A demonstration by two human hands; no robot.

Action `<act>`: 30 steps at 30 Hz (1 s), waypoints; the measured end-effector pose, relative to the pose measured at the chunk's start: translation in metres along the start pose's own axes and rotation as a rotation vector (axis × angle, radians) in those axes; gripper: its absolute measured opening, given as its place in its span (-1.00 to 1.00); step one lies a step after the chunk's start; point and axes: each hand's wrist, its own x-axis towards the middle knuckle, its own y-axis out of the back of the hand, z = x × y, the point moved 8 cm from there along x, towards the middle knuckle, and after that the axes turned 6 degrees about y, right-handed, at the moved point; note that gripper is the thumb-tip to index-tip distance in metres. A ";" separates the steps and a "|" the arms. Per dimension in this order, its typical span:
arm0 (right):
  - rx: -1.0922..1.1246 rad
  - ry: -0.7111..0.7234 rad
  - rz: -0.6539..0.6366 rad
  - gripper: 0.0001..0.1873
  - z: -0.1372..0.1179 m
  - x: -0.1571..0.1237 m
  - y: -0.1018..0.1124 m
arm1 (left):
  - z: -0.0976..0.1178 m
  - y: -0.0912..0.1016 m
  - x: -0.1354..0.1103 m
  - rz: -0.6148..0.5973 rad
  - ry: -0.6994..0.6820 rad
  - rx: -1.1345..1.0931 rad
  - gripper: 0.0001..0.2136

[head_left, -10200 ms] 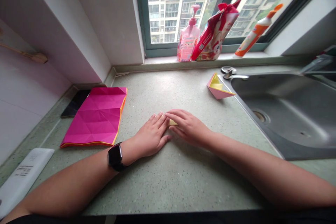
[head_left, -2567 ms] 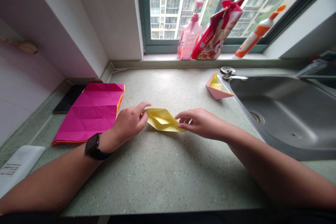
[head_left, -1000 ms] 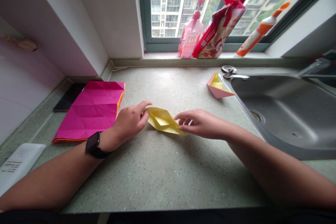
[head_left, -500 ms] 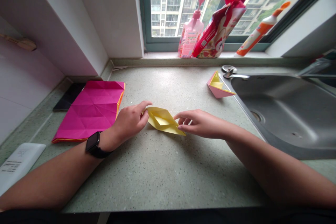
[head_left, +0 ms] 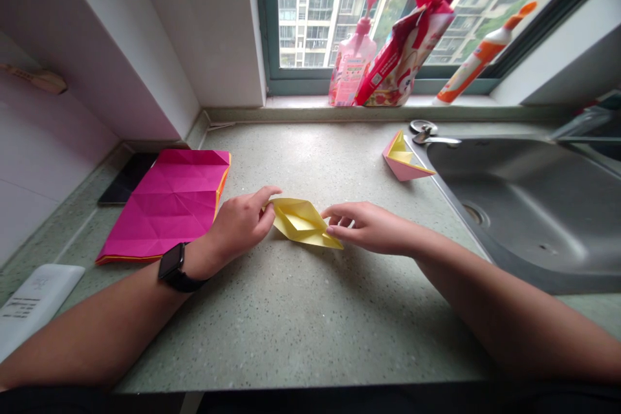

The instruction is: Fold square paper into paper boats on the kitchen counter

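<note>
A yellow folded paper boat [head_left: 301,223] lies on the speckled counter between my two hands. My left hand [head_left: 245,217], with a black watch [head_left: 175,266] at its wrist, pinches the boat's left tip between thumb and forefinger. At the other end, my right hand [head_left: 366,226] has its curled fingers and thumb on the boat's right side, near the pointed tip. A second boat, pink outside and yellow inside [head_left: 406,165], sits apart by the sink's corner. Creased magenta paper sheets [head_left: 174,200] are stacked left of my left hand.
A steel sink [head_left: 528,207] takes up the right side. On the windowsill stand a pink pump bottle [head_left: 353,68], a red bag [head_left: 405,55] and an orange-white bottle [head_left: 480,61]. A dark flat object [head_left: 123,181] and a white power strip [head_left: 41,297] lie left.
My right thumb has shifted slightly up and left along the yellow boat's right end. The left hand and the other things look unmoved.
</note>
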 end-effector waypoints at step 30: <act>-0.147 0.119 0.157 -0.80 -0.003 0.001 0.008 | 0.001 0.000 0.000 0.013 -0.021 0.009 -0.66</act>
